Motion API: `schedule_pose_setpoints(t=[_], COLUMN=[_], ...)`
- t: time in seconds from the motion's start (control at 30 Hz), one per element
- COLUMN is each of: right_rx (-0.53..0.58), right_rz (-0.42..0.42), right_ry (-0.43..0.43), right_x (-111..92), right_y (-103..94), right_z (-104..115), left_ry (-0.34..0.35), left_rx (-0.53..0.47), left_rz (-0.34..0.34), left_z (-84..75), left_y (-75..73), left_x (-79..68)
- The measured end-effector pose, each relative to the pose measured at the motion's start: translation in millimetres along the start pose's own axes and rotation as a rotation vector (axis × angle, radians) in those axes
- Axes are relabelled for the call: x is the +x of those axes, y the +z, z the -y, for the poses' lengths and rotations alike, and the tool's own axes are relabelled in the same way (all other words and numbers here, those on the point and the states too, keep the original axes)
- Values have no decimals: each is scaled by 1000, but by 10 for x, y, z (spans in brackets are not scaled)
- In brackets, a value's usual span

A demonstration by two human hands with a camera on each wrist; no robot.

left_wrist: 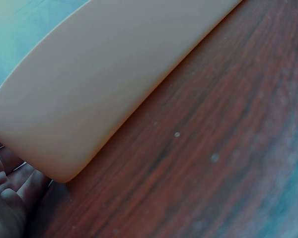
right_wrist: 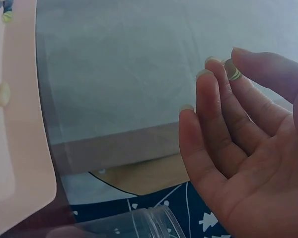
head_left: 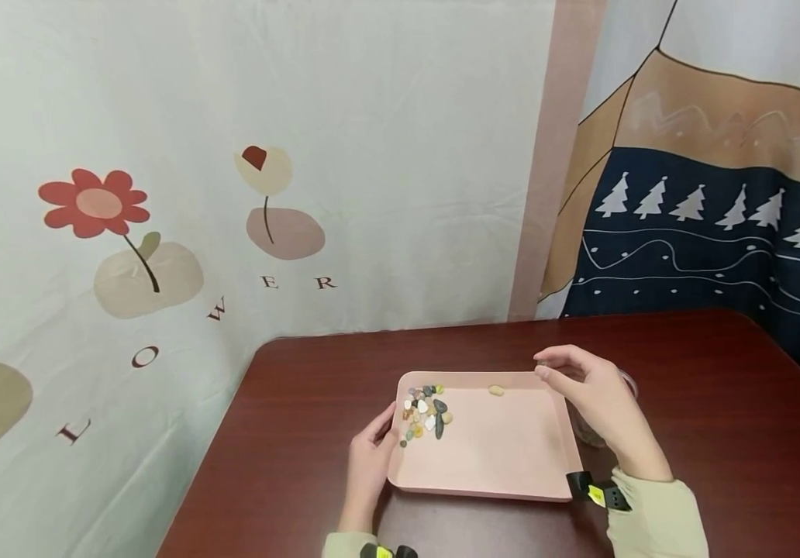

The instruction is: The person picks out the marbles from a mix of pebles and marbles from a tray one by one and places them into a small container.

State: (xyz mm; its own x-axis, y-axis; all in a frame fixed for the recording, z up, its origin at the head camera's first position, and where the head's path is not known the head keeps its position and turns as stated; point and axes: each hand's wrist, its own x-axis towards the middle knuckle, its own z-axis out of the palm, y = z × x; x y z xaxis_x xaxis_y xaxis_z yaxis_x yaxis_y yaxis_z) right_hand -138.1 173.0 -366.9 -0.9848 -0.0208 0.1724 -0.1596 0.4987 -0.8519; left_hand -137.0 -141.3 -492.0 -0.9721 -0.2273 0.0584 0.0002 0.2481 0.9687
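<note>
My left hand [head_left: 367, 457] holds the left edge of a pink tray [head_left: 491, 488], its fingertips at the rim. In the left wrist view, part of that hand [left_wrist: 12, 193] shows by a corner of the tray [left_wrist: 104, 69]. Beyond the tray's back right corner my right hand [head_left: 602, 395] is raised, pinching a small dark pebble [right_wrist: 232, 70] with a pale stripe between thumb and forefinger. Several mixed pebbles [head_left: 422, 407] lie clustered at the tray's left side. One beige pebble [head_left: 496, 390] sits alone near the back wall.
A clear jar [head_left: 590, 434] stands right of the tray, mostly hidden behind my right hand and forearm; its threaded mouth [right_wrist: 159, 220] shows in the right wrist view. The dark red table [head_left: 288, 442] reaches back to a printed curtain [head_left: 407, 155].
</note>
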Motion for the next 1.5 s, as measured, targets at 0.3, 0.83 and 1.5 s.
schedule_pose_setpoints(t=[0.3,0.83,1.5], right_rx=[1,-5,-45], right_rz=[-26,-46,-110], right_ry=[34,82,64], right_x=[-12,-65,-84], right_y=[-56,-126,-246], right_z=[-15,-19,-39], left_ry=[-6,8,12], left_rx=[-18,-3,-14], left_rz=[15,7,15], left_z=[-210,1,-332], left_y=[-40,-22,-44], left_x=[-65,-27,-143])
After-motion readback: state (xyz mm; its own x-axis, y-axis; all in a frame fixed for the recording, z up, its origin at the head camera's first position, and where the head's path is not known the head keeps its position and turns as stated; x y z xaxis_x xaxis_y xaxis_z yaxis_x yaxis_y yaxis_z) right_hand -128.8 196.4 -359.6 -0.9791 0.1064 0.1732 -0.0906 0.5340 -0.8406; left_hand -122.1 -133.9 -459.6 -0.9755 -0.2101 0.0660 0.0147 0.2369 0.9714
